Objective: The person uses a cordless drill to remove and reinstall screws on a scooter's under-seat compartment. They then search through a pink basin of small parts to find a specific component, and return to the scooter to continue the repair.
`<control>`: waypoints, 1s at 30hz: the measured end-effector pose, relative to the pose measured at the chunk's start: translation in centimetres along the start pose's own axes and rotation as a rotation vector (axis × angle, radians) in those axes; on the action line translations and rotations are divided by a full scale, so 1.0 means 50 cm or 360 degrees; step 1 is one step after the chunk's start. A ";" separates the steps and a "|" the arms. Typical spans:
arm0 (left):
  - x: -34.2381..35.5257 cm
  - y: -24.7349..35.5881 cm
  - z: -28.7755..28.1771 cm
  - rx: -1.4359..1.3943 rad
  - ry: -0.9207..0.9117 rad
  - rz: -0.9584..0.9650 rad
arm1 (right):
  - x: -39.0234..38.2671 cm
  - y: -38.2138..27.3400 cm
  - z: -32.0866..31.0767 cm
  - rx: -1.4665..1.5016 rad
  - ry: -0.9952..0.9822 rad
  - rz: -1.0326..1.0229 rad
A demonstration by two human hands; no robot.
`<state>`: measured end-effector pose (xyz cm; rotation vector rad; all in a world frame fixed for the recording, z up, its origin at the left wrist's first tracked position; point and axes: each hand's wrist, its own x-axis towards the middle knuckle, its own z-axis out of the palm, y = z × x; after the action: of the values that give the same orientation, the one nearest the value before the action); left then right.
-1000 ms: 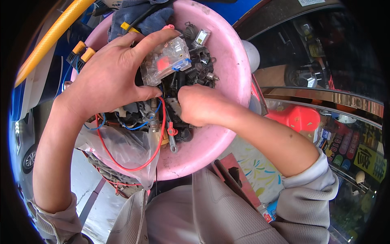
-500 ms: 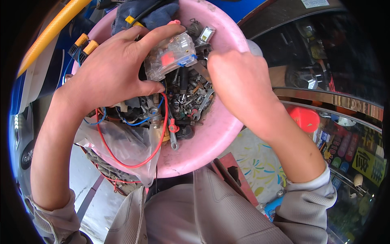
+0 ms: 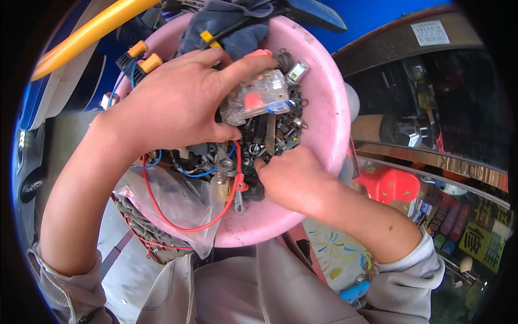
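My left hand (image 3: 172, 100) reaches over a pink plastic basin and grips a clear-cased circuit breaker (image 3: 259, 97) with a red part inside. Its index finger lies along the far edge, while the thumb is at the near left corner. Below it, my right hand (image 3: 294, 181) is closed at the heap of small hardware (image 3: 251, 154). A flat brownish metal strip (image 3: 271, 132) runs from its fingers toward the breaker. Some of the right fingers are hidden. A red cable (image 3: 186, 229) with a metal lug (image 3: 239, 202) loops from under my left hand.
The pink basin (image 3: 326, 116) also holds a dark blue cloth (image 3: 237, 35) and a clear plastic bag (image 3: 175, 202). Yellow connectors (image 3: 151, 63) sit at its left rim, below a yellow tube (image 3: 97, 35). A glass display case (image 3: 458, 183) and red container (image 3: 386, 183) stand right.
My right hand has moved down and left with the metal strip, which now points away from me. The view has shifted, so the basin appears lower and farther right.
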<state>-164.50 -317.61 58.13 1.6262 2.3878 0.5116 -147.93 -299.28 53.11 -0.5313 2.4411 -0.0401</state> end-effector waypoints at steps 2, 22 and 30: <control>-0.004 0.001 0.001 0.0016 -0.0012 -0.0040 | 0.014 0.012 -0.007 0.0011 -0.0044 -0.0067; -0.009 -0.007 0.018 0.0041 0.0074 -0.0045 | 0.011 0.077 -0.060 -0.0064 0.0041 0.0103; -0.007 0.000 0.024 0.0013 0.0048 -0.0103 | 0.002 0.072 -0.050 -0.0080 0.0283 0.0175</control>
<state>-163.97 -317.73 57.03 1.5498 2.4581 0.5190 -150.80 -296.27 54.48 -0.4307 2.6476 0.0208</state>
